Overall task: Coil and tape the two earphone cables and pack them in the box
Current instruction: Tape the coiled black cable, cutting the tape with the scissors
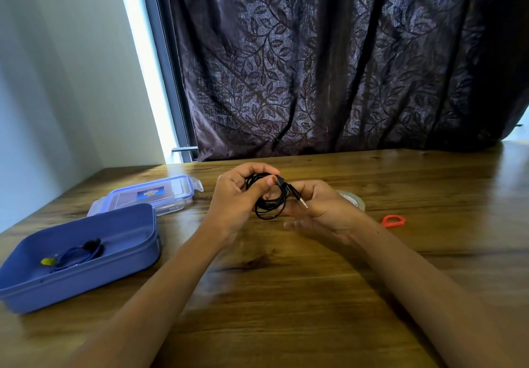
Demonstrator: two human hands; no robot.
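A black earphone cable point(269, 205) is wound into a coil above the table's middle. My left hand point(239, 195) grips the coil, thumb pressed across its top. My right hand point(320, 210) is just right of the coil, fingers under it, and the metal jack plug point(300, 200) lies across its palm. The open blue box point(86, 256) sits at the left. Inside it lies a coiled blue earphone cable point(77, 254) with black earbuds and a yellow piece of tape. A tape roll point(353, 199) is partly hidden behind my right hand.
The box's clear lid point(151, 195) with blue rim lies behind the box. An orange scissor handle point(393, 220) lies on the wooden table point(286, 296) right of my right hand. A dark leaf-patterned curtain hangs behind the table's far edge.
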